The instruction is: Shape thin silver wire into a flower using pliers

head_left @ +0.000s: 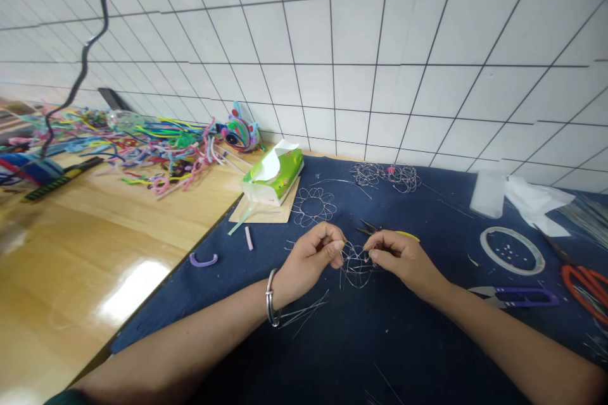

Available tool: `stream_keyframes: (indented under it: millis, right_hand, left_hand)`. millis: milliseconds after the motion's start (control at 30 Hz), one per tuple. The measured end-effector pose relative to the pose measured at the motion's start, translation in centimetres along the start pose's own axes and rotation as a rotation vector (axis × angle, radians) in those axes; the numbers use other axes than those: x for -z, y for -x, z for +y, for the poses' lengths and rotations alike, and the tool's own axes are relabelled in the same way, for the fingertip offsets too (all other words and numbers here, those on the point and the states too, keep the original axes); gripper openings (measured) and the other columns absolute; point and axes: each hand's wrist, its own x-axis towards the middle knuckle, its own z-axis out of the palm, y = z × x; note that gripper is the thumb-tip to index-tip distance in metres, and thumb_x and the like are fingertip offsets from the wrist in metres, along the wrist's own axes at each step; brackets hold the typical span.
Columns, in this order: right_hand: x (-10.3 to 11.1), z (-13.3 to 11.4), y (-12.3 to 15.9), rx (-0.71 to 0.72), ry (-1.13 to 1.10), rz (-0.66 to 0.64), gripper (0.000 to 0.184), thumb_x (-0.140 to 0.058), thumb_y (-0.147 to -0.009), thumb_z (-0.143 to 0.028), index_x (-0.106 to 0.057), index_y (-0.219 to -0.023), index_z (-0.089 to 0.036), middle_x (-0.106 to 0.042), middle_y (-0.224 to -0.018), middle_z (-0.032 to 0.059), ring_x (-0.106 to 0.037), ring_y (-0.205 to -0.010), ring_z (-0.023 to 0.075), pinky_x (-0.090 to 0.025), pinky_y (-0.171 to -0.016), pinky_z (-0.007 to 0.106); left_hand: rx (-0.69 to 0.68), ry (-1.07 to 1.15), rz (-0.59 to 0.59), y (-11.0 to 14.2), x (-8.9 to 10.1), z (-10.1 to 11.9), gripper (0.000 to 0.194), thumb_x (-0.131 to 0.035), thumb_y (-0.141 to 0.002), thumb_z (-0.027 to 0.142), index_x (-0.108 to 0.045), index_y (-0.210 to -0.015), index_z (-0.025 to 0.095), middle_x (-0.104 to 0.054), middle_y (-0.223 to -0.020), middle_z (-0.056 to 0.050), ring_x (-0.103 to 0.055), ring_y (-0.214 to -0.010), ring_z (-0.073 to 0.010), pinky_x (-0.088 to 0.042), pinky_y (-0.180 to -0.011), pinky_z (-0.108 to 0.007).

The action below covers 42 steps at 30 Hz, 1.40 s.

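Between my two hands is a wire frame [356, 275] of thin looped metal wire with small pinkish beads at its joints. My left hand [316, 253], with a silver bangle at the wrist, pinches its left upper side. On the opposite side, the fingertips of my right hand [392, 259] are closed on its right edge. Pliers [368, 228] with dark jaws and a yellow handle lie just behind my right hand, partly covered by it. A flat flower-shaped wire ring [314, 207] rests behind my left hand. Loose straight wires [304, 313] lie near my left wrist.
A green tissue pack [280, 177] stands at the back, near more wire shapes [384, 176]. To the right are a round bead dish [513, 251], purple snips [517, 297] and orange-handled scissors [586, 288]. Colourful pipe cleaners [161, 139] cover the wooden table's far left.
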Motion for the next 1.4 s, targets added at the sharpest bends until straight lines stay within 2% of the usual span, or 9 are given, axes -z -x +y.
stream_keyframes:
  millis: [700,1400]
  right_hand:
    - [-0.07,-0.1,0.0,-0.005,0.004,0.034,0.009,-0.051,-0.077,-0.022,-0.057,-0.085,-0.021,-0.052,-0.072,-0.0028,-0.048,-0.068,0.0106,-0.038,-0.063,0.024]
    - [-0.58,-0.14,-0.16,-0.045,0.033,0.027,0.013,-0.05,-0.079,-0.027,-0.058,-0.089,-0.022,-0.055,-0.072,-0.0018,-0.051,-0.068,0.0124,-0.04,-0.065,0.027]
  left_hand:
    - [0.003,0.007,-0.006,-0.05,0.07,-0.07,0.015,-0.047,-0.086,0.028,-0.047,-0.082,0.013,-0.055,-0.066,0.0,-0.05,-0.06,-0.008,-0.042,-0.061,-0.022]
    - [-0.01,0.054,-0.025,0.21,0.68,-0.13,0.016,-0.047,-0.086,0.029,-0.047,-0.083,0.014,-0.053,-0.064,0.001,-0.05,-0.058,-0.0077,-0.043,-0.059,-0.022]
